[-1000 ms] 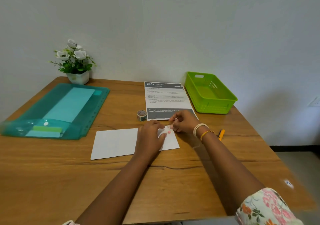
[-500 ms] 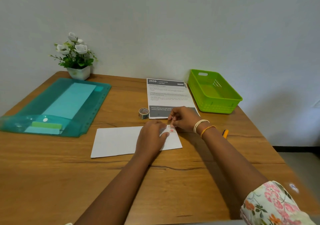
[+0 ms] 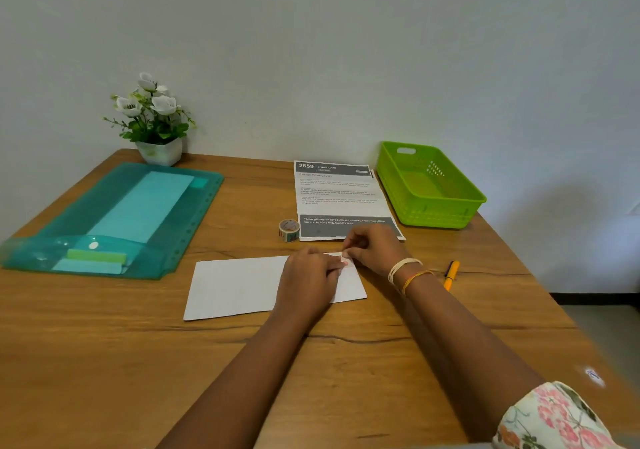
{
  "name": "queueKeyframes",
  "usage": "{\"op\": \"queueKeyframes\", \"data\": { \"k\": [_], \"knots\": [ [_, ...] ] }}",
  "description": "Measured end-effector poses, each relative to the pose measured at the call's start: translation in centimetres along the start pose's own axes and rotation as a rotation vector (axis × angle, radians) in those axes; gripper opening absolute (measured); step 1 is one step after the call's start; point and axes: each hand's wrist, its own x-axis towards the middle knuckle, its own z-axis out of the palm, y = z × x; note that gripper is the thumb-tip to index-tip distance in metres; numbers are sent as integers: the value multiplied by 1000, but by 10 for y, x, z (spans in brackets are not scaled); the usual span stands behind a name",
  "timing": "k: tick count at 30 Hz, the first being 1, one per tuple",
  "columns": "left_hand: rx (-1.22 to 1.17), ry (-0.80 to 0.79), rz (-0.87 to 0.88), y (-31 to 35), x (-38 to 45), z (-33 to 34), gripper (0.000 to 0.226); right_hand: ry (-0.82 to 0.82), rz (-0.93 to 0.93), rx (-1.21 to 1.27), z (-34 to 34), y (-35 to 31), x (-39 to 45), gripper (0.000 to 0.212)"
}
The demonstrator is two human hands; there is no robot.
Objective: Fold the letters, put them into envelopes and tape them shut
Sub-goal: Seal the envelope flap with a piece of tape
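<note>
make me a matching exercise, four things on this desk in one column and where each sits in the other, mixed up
Things
1. tape roll
2. green basket
3. flower pot
4. orange pen

Places
A. far left corner of the table, by the wall
B. just right of the right wrist
C. touching or nearly touching the left edge of the printed sheet
D. far right of the table, right of the printed sheet

Pairs: 1-C, 2-D, 3-A, 4-B
</note>
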Motion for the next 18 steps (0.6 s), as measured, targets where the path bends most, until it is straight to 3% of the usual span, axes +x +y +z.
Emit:
{"op": "queueKeyframes", "data": {
  "k": [4,6,11,18],
  "knots": [
    [-1,20,4,-1,-1,2,25,228,-48,13,20,4,-36,15],
    [28,18,24,0,-1,2,26,201,-124,-25,30,3,-53,25],
    [106,0,66,1,-4,3,32,106,-63,-293,41,-4,-73,49],
    [268,-27,155,5,-4,2,42,59,-20,-367,46,-11,-76,57]
  ]
}}
